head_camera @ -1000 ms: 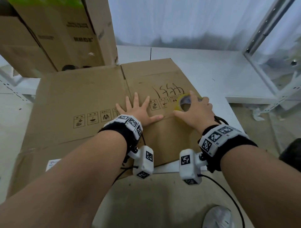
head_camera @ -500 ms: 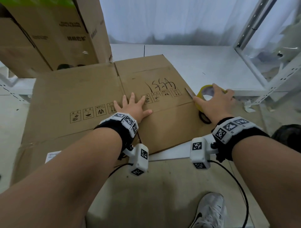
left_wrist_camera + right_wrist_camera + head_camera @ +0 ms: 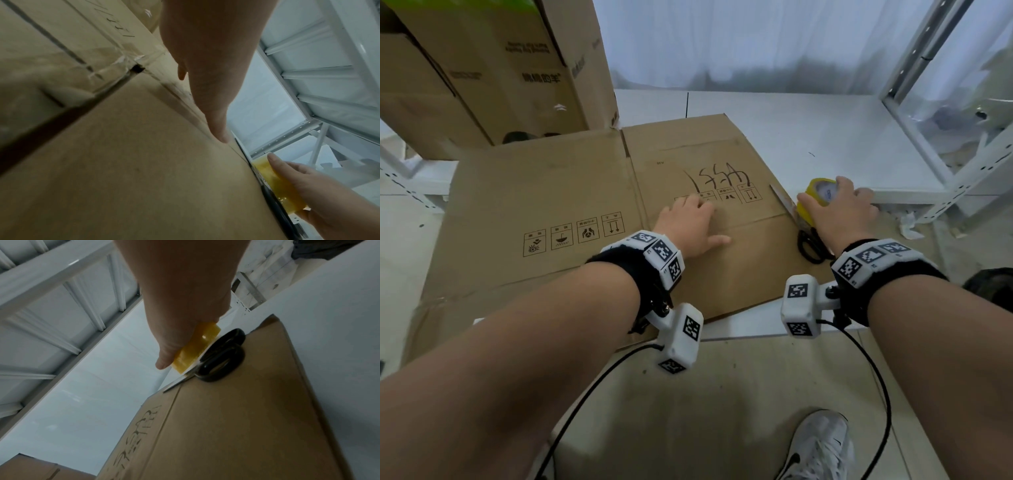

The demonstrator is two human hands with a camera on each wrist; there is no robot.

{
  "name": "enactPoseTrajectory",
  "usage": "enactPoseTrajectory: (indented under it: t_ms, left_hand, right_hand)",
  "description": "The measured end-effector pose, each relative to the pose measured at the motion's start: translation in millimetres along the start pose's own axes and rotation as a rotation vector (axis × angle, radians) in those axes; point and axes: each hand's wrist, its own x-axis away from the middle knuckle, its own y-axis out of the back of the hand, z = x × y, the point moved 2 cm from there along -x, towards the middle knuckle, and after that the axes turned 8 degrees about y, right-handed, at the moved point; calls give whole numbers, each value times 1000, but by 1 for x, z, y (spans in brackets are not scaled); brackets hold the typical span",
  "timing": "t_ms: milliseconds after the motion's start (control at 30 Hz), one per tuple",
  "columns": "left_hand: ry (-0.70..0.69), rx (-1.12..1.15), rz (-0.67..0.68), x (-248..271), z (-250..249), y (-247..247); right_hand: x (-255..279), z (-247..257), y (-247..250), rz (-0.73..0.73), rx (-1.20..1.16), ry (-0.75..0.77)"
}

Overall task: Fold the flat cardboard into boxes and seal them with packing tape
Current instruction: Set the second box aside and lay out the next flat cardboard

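- The left hand lies flat on the flat cardboard, thumb stretched along a crease.
- The right hand grips a yellow tape roll at the cardboard's edge.
- White shelving stands behind.

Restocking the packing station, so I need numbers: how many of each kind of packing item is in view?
Flat cardboard: 1
Standing cardboard boxes: 2
Yellow tape roll, gripped by the right hand: 1
Black-handled scissors: 1
Total: 5
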Motion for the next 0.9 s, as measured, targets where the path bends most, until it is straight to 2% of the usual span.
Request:
enactPoseTrajectory:
  t_ms: [100, 200, 267, 433, 600, 800, 900]
  left_hand:
    - [20, -23, 103, -4, 2, -3]
    - [30, -35, 112, -11, -1, -4]
    - [11, -20, 113, -14, -11, -4]
    - [40, -67, 210, -15, -33, -16]
    - [63, -107, 215, -10, -28, -25]
    - [40, -159, 209, -5, -22, -18]
    - [40, -162, 229, 4, -12, -16]
  right_hand:
    - [-3, 1, -7, 47, 96, 69]
    - [0, -2, -14, 135, 203, 57]
    - [1, -5, -14, 139, 246, 85]
    - [-1, -21, -7, 81, 234, 89]
    - [8, -38, 1, 36, 244, 57]
    - [19, -36, -6, 102, 236, 68]
    - [25, -29, -12, 140, 225, 150]
